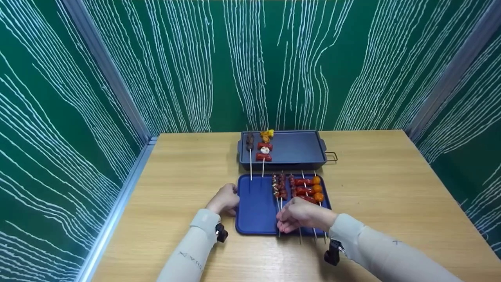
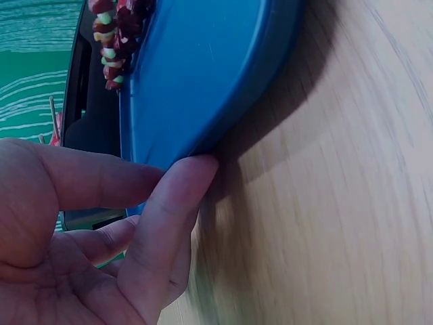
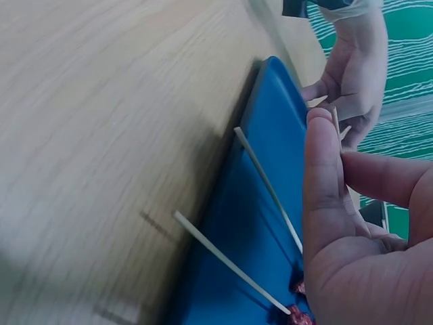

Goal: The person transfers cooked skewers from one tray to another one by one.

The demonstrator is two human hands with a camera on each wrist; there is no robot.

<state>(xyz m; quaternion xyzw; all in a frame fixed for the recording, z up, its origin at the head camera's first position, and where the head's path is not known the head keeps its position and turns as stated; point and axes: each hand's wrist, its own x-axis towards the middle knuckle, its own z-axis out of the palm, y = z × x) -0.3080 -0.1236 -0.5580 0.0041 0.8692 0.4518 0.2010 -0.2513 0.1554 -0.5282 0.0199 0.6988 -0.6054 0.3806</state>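
Note:
A blue tray (image 1: 256,211) lies on the table, and my left hand (image 1: 227,199) pinches its left rim between thumb and fingers, as the left wrist view shows. My right hand (image 1: 299,214) is over the tray's front part, with a thin wooden stick pinched between thumb and index finger in the right wrist view. That stick appears to belong to a meat skewer (image 1: 275,186) with pale bits. Beside it lies a second meat skewer (image 1: 282,186). Further right are another meat skewer (image 1: 292,186), a sausage skewer (image 1: 304,190) and a skewer of orange balls (image 1: 317,188).
Behind the tray stands a dark grill pan (image 1: 295,147) with a wire handle (image 1: 332,156) on its right. A dark meat skewer (image 1: 250,141) and a mixed skewer (image 1: 264,150) lie on its left part, their sticks overhanging the front. Green patterned walls (image 1: 274,78) enclose the table.

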